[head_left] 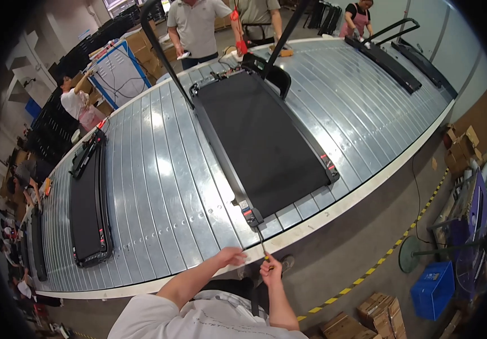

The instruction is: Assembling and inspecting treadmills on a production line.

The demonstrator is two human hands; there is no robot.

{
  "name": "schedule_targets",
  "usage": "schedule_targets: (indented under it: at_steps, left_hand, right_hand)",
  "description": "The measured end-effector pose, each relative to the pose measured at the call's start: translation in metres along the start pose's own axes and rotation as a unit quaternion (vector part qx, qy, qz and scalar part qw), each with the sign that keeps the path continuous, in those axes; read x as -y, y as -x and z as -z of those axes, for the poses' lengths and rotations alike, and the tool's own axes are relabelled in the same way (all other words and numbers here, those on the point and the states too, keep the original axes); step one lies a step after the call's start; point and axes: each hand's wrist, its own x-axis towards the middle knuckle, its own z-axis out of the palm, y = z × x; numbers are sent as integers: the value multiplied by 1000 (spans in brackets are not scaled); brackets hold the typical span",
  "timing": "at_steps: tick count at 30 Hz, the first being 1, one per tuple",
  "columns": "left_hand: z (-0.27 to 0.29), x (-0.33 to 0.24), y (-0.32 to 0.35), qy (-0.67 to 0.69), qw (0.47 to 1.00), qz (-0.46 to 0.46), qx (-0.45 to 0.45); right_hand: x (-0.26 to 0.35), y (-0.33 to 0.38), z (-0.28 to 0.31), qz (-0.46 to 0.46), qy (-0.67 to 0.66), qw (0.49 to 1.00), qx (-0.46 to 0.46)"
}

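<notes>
My right hand (270, 270) is closed round the handle of a screwdriver (265, 255) with a yellow part showing at its grip. Its thin shaft runs up to the near left corner of a treadmill (272, 141), at the dark end cap (252, 216). Whether the tip is seated in the end cap is too small to tell. My left hand (232, 256) hovers by the table's near rim, left of the screwdriver, with fingers apart and holding nothing. The treadmill lies flat with its black belt up and its upright posts at the far end.
The slatted metal conveyor table (164, 169) has a pale rim (311, 223). Another treadmill (90, 203) lies to the left, and one more (385, 65) at far right. Several people stand along the far side. Behind me are a blue bin (433, 291), cardboard boxes (382, 313) and a yellow-black floor line (362, 277).
</notes>
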Motion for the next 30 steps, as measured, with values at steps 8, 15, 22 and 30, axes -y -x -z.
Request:
schedule_targets:
  at_steps: [8, 15, 22, 30]
  left_hand:
    - [76, 35, 120, 89, 979, -10, -183]
    - [34, -1, 108, 230, 931, -117, -259]
    - [-124, -80, -8, 321, 881, -156, -311]
    - [-317, -231, -90, 218, 928, -181, -242]
  right_hand:
    - [42, 62, -18, 87, 286, 952, -69]
    - [215, 63, -2, 257, 363, 872, -204]
    - [466, 1, -21, 373, 667, 578, -286]
    - [625, -16, -2, 378, 776, 466, -194]
